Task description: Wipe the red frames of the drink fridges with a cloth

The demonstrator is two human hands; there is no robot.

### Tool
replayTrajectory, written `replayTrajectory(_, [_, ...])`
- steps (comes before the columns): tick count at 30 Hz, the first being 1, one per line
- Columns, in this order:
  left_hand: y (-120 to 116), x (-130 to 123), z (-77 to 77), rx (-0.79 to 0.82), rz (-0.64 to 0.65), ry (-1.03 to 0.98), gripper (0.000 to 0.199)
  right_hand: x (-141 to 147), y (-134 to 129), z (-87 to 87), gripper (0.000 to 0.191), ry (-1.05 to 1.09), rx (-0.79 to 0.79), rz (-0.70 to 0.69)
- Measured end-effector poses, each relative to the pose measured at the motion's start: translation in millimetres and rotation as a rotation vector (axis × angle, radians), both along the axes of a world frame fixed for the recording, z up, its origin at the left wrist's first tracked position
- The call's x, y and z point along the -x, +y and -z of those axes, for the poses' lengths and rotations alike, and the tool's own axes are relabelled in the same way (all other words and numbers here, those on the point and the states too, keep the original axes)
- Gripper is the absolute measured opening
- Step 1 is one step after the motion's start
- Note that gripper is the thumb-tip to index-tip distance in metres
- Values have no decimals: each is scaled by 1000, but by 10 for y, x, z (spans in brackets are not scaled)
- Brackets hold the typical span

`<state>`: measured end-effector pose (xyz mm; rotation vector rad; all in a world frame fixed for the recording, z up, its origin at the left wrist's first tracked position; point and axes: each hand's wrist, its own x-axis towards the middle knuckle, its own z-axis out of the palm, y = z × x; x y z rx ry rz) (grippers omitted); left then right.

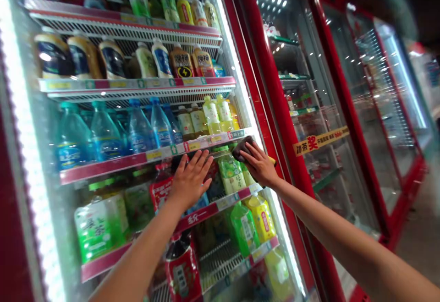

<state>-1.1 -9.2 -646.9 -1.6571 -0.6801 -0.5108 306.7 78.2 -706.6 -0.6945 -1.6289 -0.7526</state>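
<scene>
My left hand (190, 180) is open, fingers spread and palm forward, apparently flat on the glass front of a lit drinks fridge. To its right, my right hand (261, 165) presses a dark, bunched cloth (242, 149) against the front, near the fridge's right edge. A small yellow and black item (272, 160) shows behind that hand; its kind cannot be made out. Behind the hands stand a green tea bottle (231, 171) and a red-labelled pack (161, 191), partly hidden by my left hand.
Fridge shelves carry several blue-tinted water bottles (106, 132), dark-labelled bottles (113, 59) and a green multipack (98, 228). A red frame (266, 63) borders the fridge. More glass-doored fridges (371, 86) run off to the right, one with a yellow sticker strip (321, 141).
</scene>
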Motion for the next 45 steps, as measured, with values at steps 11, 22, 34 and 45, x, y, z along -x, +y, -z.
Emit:
replayTrajectory(11, [-149,45,86,-66,-114,-1,84,886,-175,-452,53,215,-99,-48])
replayTrajectory(22, [-949,1341,287,-135,-223,-72,76,1102,-218,-654,50,359,-81,2])
replayTrajectory(34, [-833,1507,428,-109,-220,-165,73,1154,-303,-550,50,165,-166,31])
replayTrajectory(45, [-814,1516,499,-93,-190,-186,72,1612,-584,-431,48,-191,-299,-31])
